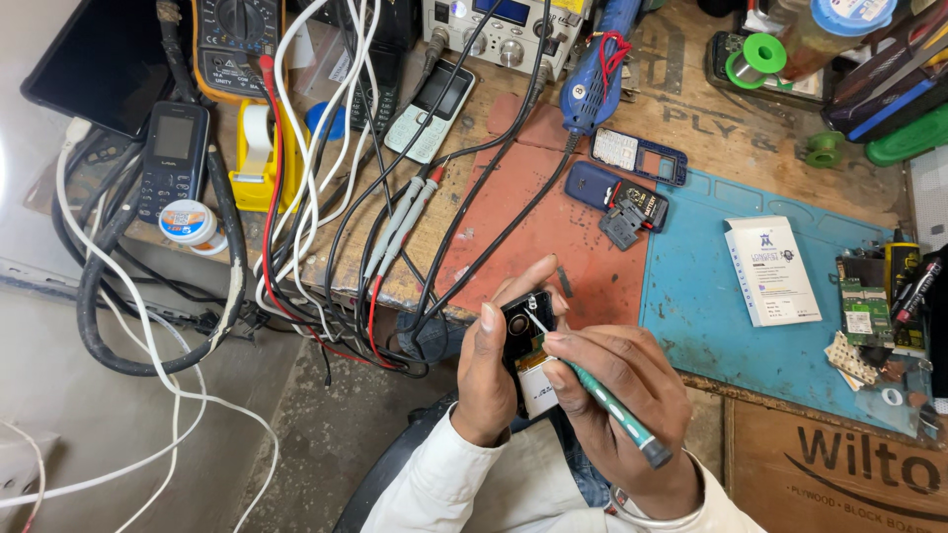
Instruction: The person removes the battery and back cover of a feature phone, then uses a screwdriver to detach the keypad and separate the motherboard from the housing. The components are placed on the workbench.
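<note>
1. The opened phone (528,345) sits in the left hand (489,380), held in the air just off the near edge of the desk (691,109), over the person's lap. Its back is off, and a white battery shows in the lower half.
2. The left hand's fingers are clamped around the phone's sides, with the thumb along its left edge. That hold looks firm, but nothing supports the phone from below; if the hand loosens, I judge it falls to the floor.
3. The right hand (617,395) is closed in a pen grip on a green-handled screwdriver (602,395), with its thin tip resting near the phone's top corner. A slip of the tip could scratch the board or jab the left thumb beside it.
4. Any small screw freed here has no tray under it and could drop out of sight, as I read it.
5. On the red mat (533,212) near the desk's near edge lie 2 blue phone shells (632,173) and a loose black part (620,225).
6. A tangle of cables (326,197) hangs over the desk's left edge close to the left elbow; a snag there could drag the probes.
7. A white box (773,268) lies on the blue mat (711,306) toward the right edge.
</note>
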A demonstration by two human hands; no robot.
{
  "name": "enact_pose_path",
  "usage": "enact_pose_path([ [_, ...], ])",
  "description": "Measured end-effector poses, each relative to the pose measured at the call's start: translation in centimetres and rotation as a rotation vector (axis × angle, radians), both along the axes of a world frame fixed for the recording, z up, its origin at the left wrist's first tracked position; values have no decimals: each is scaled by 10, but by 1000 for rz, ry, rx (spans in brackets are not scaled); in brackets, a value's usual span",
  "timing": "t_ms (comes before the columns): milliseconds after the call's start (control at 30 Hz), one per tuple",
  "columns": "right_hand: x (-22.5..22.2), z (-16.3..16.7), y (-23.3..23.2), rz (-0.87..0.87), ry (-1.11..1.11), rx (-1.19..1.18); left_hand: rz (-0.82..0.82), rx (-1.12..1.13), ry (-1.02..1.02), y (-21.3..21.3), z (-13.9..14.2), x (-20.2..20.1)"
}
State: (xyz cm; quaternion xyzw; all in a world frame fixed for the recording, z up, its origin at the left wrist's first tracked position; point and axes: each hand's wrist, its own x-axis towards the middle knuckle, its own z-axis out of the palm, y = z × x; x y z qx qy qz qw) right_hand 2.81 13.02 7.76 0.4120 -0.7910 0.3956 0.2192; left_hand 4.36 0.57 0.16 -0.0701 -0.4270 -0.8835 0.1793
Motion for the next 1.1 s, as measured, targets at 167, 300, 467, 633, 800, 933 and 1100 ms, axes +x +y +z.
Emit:
enact_pose_path([
  [167, 3, -1, 2, -7, -7, 9, -30, 55, -1, 0, 0, 0],
  [300, 2, -6, 2, 12, -24, -8, -37, 57, -4, -1, -2, 2],
  [467, -5, -7, 20, 74, -682, -280, -288, 135, -31, -7, -5, 7],
  [633, -17, -11, 34, 155, -980, -483, -406, 190, -96, -6, -5, 6],
  [800, -18, -17, 34, 161, -1032, -581, -439, 292, -135, -2, -4, 5],
  [933, -11, -13, 28, 123, -828, -503, -415, 310, -76, -1, -5, 3],
  [1100, -5, -1, 16, -30, -62, 0, -341, 211, -52, 0, -9, 0],
])
